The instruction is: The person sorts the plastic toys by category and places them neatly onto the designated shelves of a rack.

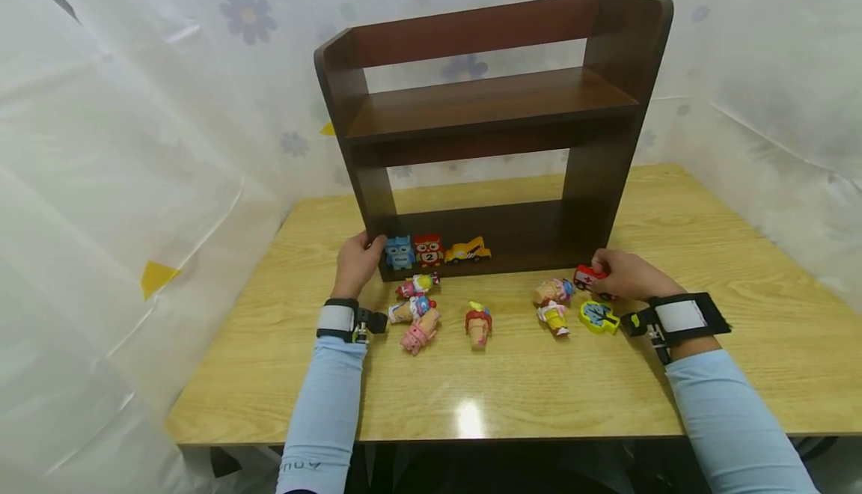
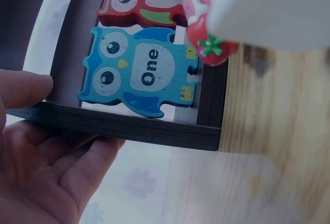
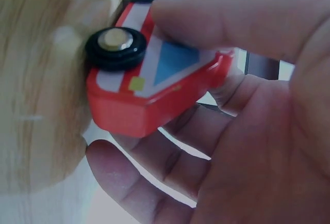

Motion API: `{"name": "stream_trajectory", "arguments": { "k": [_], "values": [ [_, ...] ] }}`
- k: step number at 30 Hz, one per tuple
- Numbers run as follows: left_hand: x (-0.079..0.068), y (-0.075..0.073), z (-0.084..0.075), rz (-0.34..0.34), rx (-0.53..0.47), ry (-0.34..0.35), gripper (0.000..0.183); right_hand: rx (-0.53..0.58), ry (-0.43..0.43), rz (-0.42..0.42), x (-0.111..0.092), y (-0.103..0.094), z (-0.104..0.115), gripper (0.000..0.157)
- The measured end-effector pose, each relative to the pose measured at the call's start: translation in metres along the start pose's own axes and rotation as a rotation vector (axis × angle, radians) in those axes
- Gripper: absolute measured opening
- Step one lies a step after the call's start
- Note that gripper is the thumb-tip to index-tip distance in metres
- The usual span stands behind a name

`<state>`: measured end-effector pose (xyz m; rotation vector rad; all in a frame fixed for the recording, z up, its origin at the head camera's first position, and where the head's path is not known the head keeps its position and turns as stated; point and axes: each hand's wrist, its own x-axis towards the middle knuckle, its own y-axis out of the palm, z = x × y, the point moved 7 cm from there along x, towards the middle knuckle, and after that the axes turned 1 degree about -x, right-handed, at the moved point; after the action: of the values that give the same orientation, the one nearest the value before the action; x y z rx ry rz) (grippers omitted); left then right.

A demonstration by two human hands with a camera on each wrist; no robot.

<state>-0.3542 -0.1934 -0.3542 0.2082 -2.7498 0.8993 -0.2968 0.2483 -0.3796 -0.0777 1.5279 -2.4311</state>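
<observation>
My left hand (image 1: pixel 358 263) grips the lower left side panel of a dark brown wooden shelf (image 1: pixel 491 105). In the left wrist view the thumb lies inside the panel and the fingers (image 2: pixel 77 167) curl outside it. Beside the thumb, a blue owl block (image 2: pixel 136 72) marked "One" stands on the bottom shelf. To its right are a red owl block (image 1: pixel 429 250) and a yellow toy truck (image 1: pixel 468 250). At the shelf's lower right corner, my right hand (image 1: pixel 629 275) pinches a red and white toy ambulance (image 3: pixel 149 74) between thumb and fingers, low over the table.
Several doll-like figures lie in front of the shelf, including a pink one (image 1: pixel 420 331), a red-haired one (image 1: pixel 478 325) and a yellow-clothed one (image 1: pixel 554 318). A yellow-green clock-like toy (image 1: pixel 598 316) lies near my right wrist. The wooden table (image 1: pixel 525 397) ends close to me.
</observation>
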Motion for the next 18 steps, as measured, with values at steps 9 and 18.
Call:
{"name": "stream_trajectory", "arguments": {
  "k": [9,18],
  "values": [
    [-0.001,0.001,-0.001,0.009,-0.01,-0.01,0.035,-0.035,-0.04,-0.113,-0.002,-0.009,0.005,0.02],
    [-0.001,0.0,-0.002,0.011,-0.012,-0.012,0.037,-0.038,-0.108,-0.148,0.008,-0.022,0.031,0.017]
  ]
}}
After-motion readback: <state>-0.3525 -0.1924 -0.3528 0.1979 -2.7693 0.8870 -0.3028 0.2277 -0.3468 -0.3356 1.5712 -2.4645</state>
